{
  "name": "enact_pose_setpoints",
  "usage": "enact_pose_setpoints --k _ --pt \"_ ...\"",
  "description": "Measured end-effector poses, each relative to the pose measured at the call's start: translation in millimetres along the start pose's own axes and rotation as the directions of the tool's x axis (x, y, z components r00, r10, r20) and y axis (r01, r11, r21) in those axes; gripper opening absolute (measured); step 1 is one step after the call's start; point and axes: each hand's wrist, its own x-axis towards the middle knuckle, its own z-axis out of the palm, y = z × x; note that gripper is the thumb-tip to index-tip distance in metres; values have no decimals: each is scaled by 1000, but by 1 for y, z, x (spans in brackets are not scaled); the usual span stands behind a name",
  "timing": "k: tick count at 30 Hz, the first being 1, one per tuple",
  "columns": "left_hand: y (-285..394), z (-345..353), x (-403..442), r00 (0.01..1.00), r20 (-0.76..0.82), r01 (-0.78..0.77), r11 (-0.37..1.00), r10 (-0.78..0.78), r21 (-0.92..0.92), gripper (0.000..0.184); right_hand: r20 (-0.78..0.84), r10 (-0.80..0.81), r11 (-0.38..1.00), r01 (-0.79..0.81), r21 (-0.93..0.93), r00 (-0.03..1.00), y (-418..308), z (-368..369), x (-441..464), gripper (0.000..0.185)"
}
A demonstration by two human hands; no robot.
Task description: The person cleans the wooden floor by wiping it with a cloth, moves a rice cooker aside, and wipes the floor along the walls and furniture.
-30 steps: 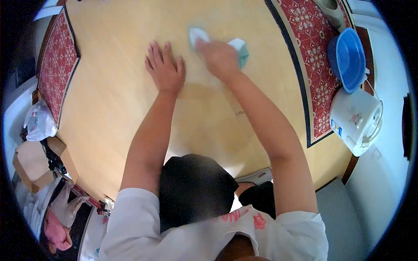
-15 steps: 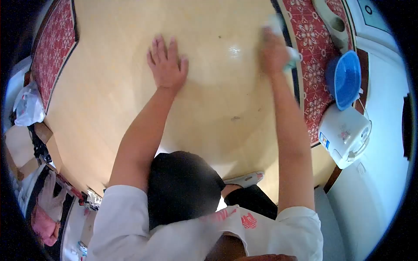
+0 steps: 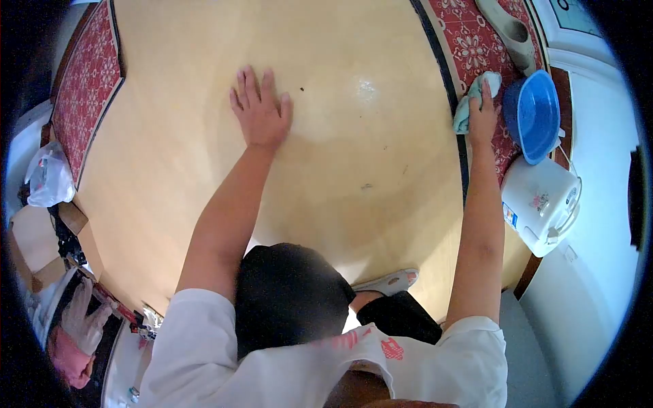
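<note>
With fingers spread, my left hand (image 3: 262, 119) rests flat on the pale wood-look floor (image 3: 326, 149). My right hand (image 3: 482, 119) grips a pale green and white cloth (image 3: 464, 114) at the right side. The cloth lies over the dark edging of the red patterned mat (image 3: 469, 51), partly on the mat. A small dark speck (image 3: 302, 89) is on the floor just right of my left hand, and a greyish mark (image 3: 367, 186) lies nearer my knees.
A blue basin (image 3: 537, 115) stands close right of my right hand, beside a white rice cooker (image 3: 541, 204). Beyond them is a beige shoe-like object (image 3: 513, 34). Another red mat (image 3: 88, 88), a plastic bag (image 3: 51, 177) and cardboard (image 3: 34, 234) are on the left.
My right hand has moved with the cloth to the right, from the floor beside the mat's edge onto the mat. My left hand stays flat on the floor.
</note>
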Motion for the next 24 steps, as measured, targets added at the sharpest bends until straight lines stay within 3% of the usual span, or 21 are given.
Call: enact_pose_setpoints --k 1,3,4,5,6,7,8,9,12,15,18,20,23,24 --pt "-1 0 3 1000 -2 -3 1000 3 9 60 -54 -109 991 105 -87 993 7 8 2 65" --pt "1 -2 -1 1000 15 -18 1000 18 15 59 -10 85 988 -86 -125 996 -45 22 -18 70" --pt "3 -1 -2 1000 14 -18 1000 18 15 60 -42 41 987 -47 -151 998 -64 46 -34 72" --pt "2 1 0 1000 5 -25 1000 25 18 60 -123 -126 992 123 -33 984 -97 63 -54 66" --pt "0 2 0 999 -2 -34 999 34 25 60 122 -175 984 179 -22 977 -136 64 -68 63" --pt "1 2 0 999 -1 -33 999 33 42 60 165 -412 910 412 34 896 -158 78 -85 57" --pt "1 2 -1 999 -1 -32 999 32 37 60 316 -467 866 499 -24 826 -192 72 -99 45" --pt "1 1 -2 999 -1 -32 999 32 29 60 15 -619 777 609 156 785 -194 98 -114 37" --pt "4 2 0 999 -11 -45 999 45 19 60 15 -501 857 493 153 866 -183 80 -111 37" --pt "2 4 -2 998 -26 -61 997 62 44 59 -121 -150 988 147 -39 981 -108 23 -99 38" --pt "3 5 -3 996 -49 -78 996 79 36 58 -297 186 939 -258 -226 937 8 -42 -95 40" --pt "2 4 -4 996 -49 -75 997 76 29 58 -338 304 879 -399 -261 891 52 -44 -100 50" --pt "2 5 -2 997 -38 -71 997 72 36 59 -225 351 860 -408 -305 909 13 -18 -106 53" --pt "1 5 -3 996 -33 -75 996 77 49 59 -232 218 938 -269 -219 948 13 14 -108 48"
